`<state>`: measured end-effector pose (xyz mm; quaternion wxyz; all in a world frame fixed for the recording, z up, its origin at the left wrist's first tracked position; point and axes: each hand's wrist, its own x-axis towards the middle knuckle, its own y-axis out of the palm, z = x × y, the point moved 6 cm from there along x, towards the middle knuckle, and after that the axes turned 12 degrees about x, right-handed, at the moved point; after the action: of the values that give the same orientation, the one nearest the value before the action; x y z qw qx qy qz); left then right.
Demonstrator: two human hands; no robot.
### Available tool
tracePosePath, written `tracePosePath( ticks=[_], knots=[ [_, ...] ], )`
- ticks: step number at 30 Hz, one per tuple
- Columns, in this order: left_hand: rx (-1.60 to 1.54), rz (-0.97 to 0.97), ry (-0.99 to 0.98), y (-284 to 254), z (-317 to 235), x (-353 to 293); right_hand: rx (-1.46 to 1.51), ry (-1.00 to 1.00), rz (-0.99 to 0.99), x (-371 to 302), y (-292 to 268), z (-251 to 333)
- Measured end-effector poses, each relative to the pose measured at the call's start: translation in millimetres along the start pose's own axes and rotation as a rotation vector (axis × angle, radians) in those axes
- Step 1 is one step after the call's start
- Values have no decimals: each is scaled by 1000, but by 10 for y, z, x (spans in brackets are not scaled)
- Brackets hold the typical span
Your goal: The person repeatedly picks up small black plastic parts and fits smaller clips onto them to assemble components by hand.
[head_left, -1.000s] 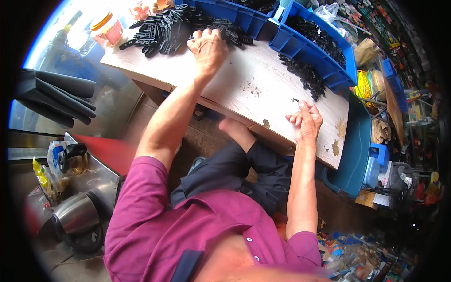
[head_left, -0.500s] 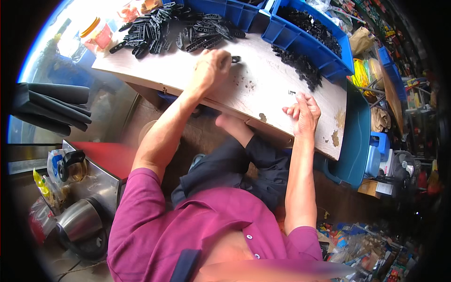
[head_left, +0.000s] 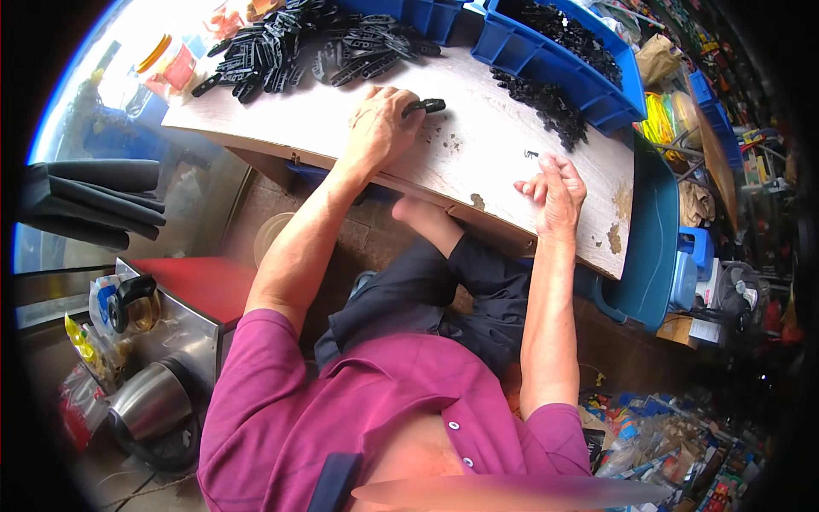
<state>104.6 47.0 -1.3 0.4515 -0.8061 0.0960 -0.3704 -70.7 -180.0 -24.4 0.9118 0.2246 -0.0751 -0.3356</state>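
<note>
My left hand [head_left: 380, 126] rests on the worn white tabletop [head_left: 478, 145] and is shut on a flat black plastic piece [head_left: 426, 106] that sticks out past its fingers. My right hand [head_left: 556, 189] lies near the table's front edge with its fingers curled; a tiny dark part [head_left: 531, 154] lies on the table just beyond it, and I cannot tell whether the fingers pinch anything. A heap of similar black pieces [head_left: 299, 51] lies at the far left of the table. More small black parts [head_left: 546, 101] are piled beside a blue bin [head_left: 559, 47].
Another blue bin [head_left: 418, 13] stands at the back. A teal container [head_left: 653, 247] sits to the right of the table. A red stool [head_left: 205, 286], a steel kettle [head_left: 149, 401] and dark folded sheets [head_left: 94, 200] are on my left. Cluttered goods cover the floor at right.
My left hand has drawn back from the heap of black pieces toward the table's middle with one piece in it. My right hand has stayed near the front edge.
</note>
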Motion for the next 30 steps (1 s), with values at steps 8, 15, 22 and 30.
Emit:
tracePosePath(
  ticks=[8, 15, 22, 30],
  knots=[
    [-1399, 409, -493, 305, -693, -359, 187, -27, 18, -94, 191, 12],
    [-1407, 651, -468, 359, -1096, -436, 207, 13, 62, -159, 213, -50],
    [-1478, 652, -447, 426, -1157, -395, 142, 56, 63, -121, 150, -81],
    [-1247, 654, -601, 553, -1060, -351, -55, 17, 21, -130, 207, -36]
  ],
)
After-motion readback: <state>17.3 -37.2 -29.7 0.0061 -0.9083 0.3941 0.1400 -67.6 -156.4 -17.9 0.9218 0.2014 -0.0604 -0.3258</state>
